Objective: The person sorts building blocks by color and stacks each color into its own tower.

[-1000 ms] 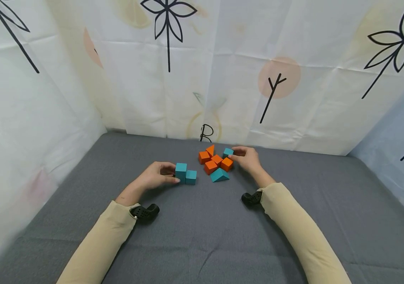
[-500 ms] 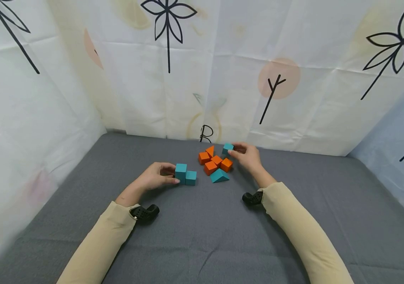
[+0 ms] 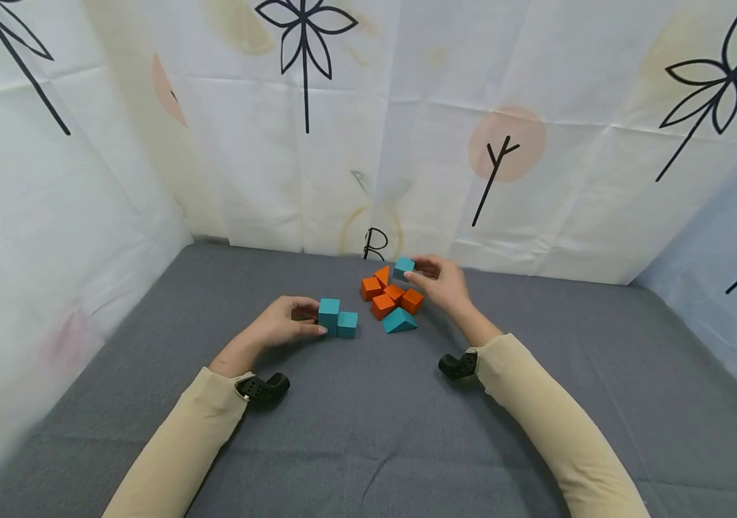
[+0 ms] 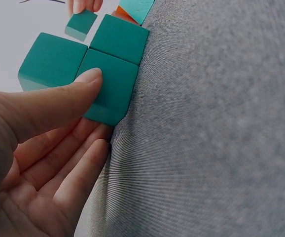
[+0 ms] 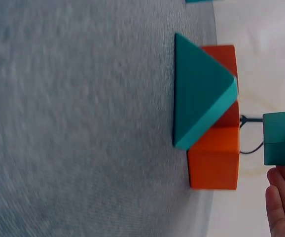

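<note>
My left hand (image 3: 283, 321) steadies a small stack, its thumb on the front of the lower teal cube (image 4: 115, 91) and its fingers at the cube's side. On top sits a second teal cube (image 4: 53, 59), and a third teal cube (image 4: 119, 39) stands against the lower one on the right. At the back, my right hand (image 3: 444, 283) pinches another teal cube (image 3: 404, 268) between thumb and fingers, lifted above the cloth. Just in front of it lie several orange blocks (image 3: 383, 306), with a teal triangular prism (image 3: 399, 321) at their near side.
An orange wedge (image 3: 382, 275) leans up at the back of the orange group. Grey cloth (image 3: 368, 417) covers the table, and a white printed curtain (image 3: 265, 180) rises close behind the blocks.
The right hand has raised its teal cube from beside the orange blocks and carried it to the left, behind them. The left hand and its stack stay in place.
</note>
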`<state>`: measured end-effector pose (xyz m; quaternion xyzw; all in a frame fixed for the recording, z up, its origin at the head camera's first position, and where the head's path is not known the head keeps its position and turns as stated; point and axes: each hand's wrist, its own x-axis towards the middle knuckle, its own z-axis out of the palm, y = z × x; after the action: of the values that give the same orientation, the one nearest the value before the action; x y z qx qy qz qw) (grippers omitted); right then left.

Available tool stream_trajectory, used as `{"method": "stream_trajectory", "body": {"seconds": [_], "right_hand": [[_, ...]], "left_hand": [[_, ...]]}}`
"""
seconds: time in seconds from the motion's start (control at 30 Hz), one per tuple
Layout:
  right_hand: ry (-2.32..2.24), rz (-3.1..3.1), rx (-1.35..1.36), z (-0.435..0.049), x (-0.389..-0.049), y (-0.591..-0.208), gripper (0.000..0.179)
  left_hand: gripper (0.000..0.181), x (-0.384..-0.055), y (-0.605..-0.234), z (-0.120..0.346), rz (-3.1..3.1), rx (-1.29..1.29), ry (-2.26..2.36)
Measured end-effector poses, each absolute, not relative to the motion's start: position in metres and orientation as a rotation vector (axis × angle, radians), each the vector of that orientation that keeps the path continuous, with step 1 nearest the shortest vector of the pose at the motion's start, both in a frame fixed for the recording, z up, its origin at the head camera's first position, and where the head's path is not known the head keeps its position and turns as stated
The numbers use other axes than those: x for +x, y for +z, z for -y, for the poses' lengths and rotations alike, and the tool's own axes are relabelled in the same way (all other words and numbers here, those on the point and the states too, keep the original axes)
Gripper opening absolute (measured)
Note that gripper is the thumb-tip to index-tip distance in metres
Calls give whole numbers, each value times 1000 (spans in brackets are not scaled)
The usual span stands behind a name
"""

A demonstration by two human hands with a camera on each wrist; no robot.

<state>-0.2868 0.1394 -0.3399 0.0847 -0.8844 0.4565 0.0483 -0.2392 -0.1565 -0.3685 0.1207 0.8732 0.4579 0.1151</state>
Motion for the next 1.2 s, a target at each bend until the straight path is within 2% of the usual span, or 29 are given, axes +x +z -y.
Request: {"method": "stream_trajectory", "body": {"seconds": [1.2], "right_hand": [[1461,2742,676,-103,-250,-347,38]], "left_hand": [[45,-239,-369,156,-2558,371,1362]]}}
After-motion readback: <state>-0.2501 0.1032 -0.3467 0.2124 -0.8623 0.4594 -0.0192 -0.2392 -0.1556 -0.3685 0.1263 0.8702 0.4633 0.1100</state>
